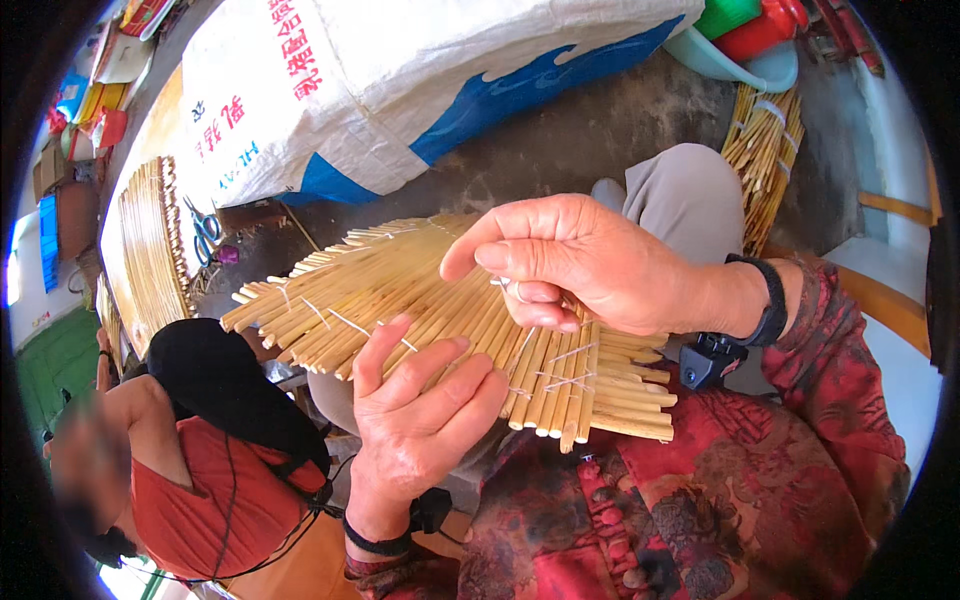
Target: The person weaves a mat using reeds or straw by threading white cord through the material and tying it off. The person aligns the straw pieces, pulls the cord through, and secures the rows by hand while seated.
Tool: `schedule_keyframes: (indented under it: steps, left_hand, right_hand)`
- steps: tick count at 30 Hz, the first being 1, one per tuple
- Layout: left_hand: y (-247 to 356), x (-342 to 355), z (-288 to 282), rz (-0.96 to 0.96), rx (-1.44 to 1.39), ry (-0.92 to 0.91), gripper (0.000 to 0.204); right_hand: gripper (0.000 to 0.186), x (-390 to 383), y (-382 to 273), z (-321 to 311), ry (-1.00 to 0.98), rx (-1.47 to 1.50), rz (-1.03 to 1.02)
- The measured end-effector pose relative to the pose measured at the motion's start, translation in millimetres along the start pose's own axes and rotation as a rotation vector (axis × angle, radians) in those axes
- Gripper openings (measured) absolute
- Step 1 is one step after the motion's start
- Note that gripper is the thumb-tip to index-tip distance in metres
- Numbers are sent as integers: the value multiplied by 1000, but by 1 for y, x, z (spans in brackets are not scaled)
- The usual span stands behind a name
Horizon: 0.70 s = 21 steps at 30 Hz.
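Observation:
A fan-shaped mat of pale reed sticks (410,290), laced with white thread, lies across my lap above a red patterned garment. My left hand (420,420) is at its near edge, fingers apart and slightly bent, the tips by the sticks, the thumb hidden. My right hand (590,270) is raised over the mat, fingers curled round a bit of white thread (500,283), whose run is mostly hidden by the fingers.
A big white-and-blue woven sack (390,90) lies ahead. Scissors (205,230) sit left, beside another reed mat (150,235). A reed bundle (760,160) and basin (760,65) stand at right. A co-worker in orange (230,490) is close on my left.

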State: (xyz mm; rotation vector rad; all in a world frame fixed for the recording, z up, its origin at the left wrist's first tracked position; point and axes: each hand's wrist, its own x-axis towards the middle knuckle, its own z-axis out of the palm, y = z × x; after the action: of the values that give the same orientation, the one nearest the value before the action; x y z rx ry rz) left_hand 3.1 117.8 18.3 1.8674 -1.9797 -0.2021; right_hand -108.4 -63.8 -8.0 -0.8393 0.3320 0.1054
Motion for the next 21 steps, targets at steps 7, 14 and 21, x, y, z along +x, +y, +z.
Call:
schedule_keyframes:
  steps: [7, 14, 21]
  left_hand:
    - [3, -3, -5, -12, 1, -39, 15]
    - [2, -16, -4, -69, 82, 17, 27]
    - [-4, -46, 6, -376, 130, 154, 36]
  right_hand:
    - [29, 5, -7, -5, -32, -104, 37]
    - [28, -3, -21, -34, 174, -765, -178]
    - [47, -37, -46, -73, 287, -896, 142]
